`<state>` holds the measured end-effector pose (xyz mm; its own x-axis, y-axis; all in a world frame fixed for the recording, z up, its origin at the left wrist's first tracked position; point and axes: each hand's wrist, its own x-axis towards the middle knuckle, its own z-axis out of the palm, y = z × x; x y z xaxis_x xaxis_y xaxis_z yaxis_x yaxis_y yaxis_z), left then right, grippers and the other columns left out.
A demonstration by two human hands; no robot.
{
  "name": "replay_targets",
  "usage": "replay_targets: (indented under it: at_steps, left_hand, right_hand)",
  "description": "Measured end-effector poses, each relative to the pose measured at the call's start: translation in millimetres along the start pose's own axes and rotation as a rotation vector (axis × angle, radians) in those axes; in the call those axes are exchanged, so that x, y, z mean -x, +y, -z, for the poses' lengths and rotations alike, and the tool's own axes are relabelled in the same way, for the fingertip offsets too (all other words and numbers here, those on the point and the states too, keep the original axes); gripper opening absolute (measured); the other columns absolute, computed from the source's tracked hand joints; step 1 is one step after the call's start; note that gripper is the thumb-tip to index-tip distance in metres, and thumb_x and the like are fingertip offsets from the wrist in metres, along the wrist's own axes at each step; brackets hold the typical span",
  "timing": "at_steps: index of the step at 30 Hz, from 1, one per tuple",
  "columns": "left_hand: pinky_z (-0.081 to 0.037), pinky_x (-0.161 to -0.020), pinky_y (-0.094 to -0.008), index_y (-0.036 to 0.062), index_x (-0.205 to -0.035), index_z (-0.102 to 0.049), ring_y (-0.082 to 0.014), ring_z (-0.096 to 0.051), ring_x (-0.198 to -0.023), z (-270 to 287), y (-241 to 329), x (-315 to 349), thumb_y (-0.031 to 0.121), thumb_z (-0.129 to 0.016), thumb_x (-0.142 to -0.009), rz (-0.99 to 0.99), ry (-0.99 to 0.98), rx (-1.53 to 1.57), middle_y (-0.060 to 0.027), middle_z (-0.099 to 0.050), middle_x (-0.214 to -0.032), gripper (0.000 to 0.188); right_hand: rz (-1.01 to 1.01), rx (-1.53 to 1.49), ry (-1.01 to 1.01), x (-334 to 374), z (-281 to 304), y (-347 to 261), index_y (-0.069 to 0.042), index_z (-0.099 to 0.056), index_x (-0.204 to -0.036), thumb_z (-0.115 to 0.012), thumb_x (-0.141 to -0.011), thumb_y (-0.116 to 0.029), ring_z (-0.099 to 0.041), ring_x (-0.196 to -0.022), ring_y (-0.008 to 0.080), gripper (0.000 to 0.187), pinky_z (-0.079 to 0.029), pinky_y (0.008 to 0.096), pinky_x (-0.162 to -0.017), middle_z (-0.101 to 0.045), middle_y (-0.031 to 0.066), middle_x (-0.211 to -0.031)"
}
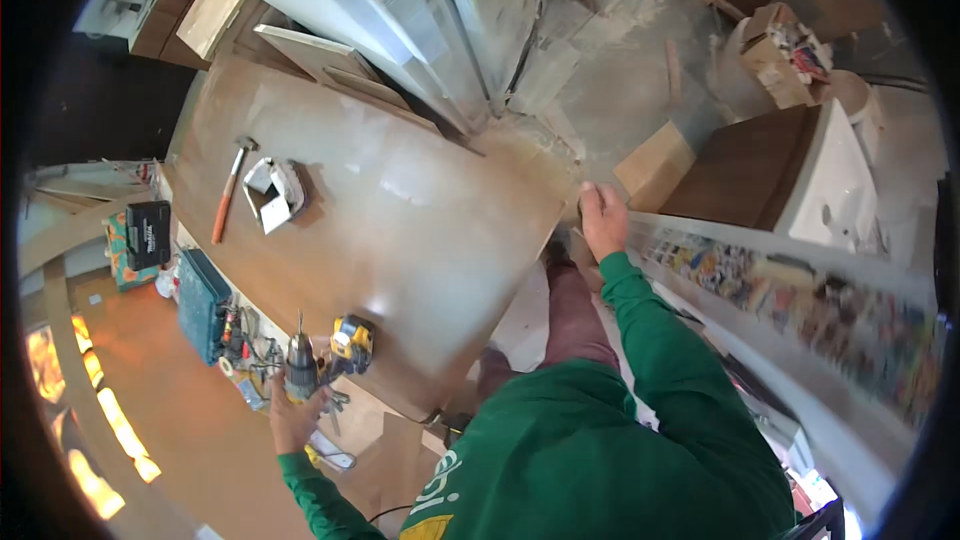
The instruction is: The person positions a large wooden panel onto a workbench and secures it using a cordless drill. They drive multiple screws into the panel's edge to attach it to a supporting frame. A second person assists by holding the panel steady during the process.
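A yellow and black cordless drill (302, 372), its bit pointing away from me, is gripped in my left hand (293, 418) beside the left edge of the large brown board (430, 230). Its yellow battery end shows over the board. At the board's right corner, my right hand (603, 220) is closed with the fingers pressed together. What lies under those fingers is hidden. Farther off on the board lie a hammer (228, 202) with an orange handle and a small open container (274, 192) with a white piece in it.
Left of the board are a teal tool case (203, 306), a black case (148, 234) and several loose tools. Wooden panels (345, 70) lean at the far side. To the right stand a brown cabinet with a white basin (832, 185) and a filled cardboard box (782, 55).
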<state>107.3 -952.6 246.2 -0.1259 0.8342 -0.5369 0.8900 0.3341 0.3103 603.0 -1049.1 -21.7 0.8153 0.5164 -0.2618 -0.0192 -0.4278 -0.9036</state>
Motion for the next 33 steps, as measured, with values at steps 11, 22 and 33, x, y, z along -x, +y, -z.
replay_targets:
  at_steps: [11, 22, 33]
  left_hand:
    - [-0.058, -0.07, -0.0355, -0.0006, -0.128, -0.048, -0.0198, -0.067, -0.09, 0.5, 23.3, -35.8, 0.019, -0.094, -0.066, 0.246, -0.147, 0.055, -0.0098, -0.067, -0.103, 0.08]
    - [-0.058, -0.072, -0.0362, 0.0035, -0.138, -0.043, -0.0217, -0.067, -0.097, -7.3, -12.2, -33.6, 0.014, -0.096, -0.063, 0.349, -0.096, 0.141, -0.0098, -0.066, -0.112, 0.093]
    - [-0.051, -0.099, -0.0411, 0.0028, -0.138, -0.052, -0.0328, -0.065, -0.116, -14.0, -34.0, -24.5, 0.046, -0.096, -0.059, 0.111, 0.157, -0.015, -0.0207, -0.067, -0.123, 0.1]
  right_hand:
    - [0.212, 0.271, -0.566, -48.9, -25.9, -14.1, -0.002, -0.068, -0.108, -0.059, -0.099, -0.033, -0.066, -0.099, 0.0426, 0.033, -0.052, 0.0479, -0.088, -0.071, 0.0214, -0.105]
    - [0.252, 0.289, -0.708, -62.6, -20.8, -13.8, -0.001, -0.064, -0.108, -0.057, -0.101, -0.03, -0.063, -0.1, 0.0447, 0.031, -0.05, 0.0501, -0.089, -0.068, 0.0224, -0.103]
    - [0.313, 0.412, -0.712, -53.0, -28.0, 1.0, -0.002, -0.063, -0.104, -0.053, -0.102, -0.036, -0.06, -0.099, 0.0494, 0.035, -0.047, 0.0551, -0.087, -0.066, 0.0276, -0.103]
